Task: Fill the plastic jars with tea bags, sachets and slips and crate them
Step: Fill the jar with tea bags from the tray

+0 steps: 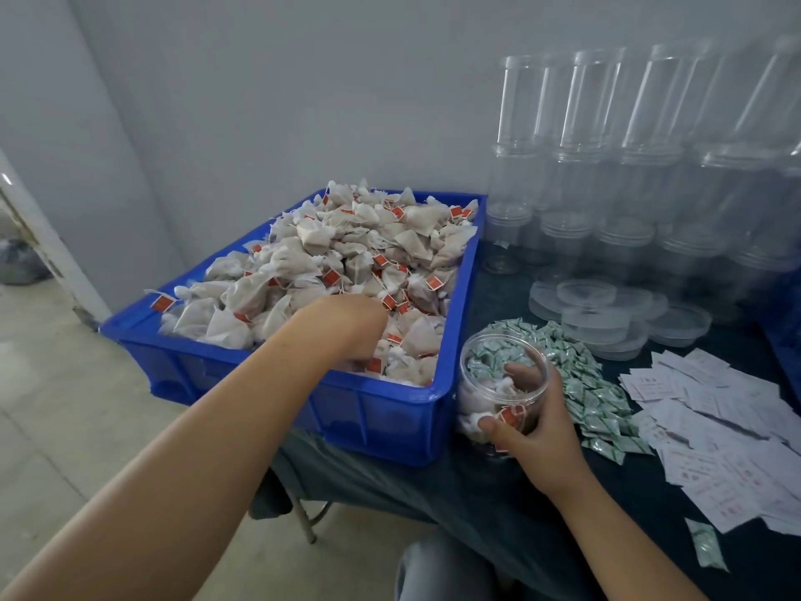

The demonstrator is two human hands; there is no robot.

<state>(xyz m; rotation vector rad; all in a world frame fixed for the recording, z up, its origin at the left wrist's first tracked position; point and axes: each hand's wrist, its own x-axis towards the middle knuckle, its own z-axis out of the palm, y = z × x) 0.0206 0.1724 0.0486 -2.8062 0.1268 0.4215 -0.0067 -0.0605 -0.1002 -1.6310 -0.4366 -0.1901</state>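
Flanking held jar (pixel 503 392): blue crate (pixel 390 409), sachet pile (pixel 581 383), slips (pixel 715 427)

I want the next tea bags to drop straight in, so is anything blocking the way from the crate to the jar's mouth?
Nothing visible does. The jar, gripped by the right hand, is uncapped beside the blue crate, where the left hand reaches.

Your left hand's (pixel 346 327) fingers were buried among the tea bags (pixel 346 253); the stacked jars (pixel 650 167) blurred together; slips' (pixel 728 448) print stayed unreadable.
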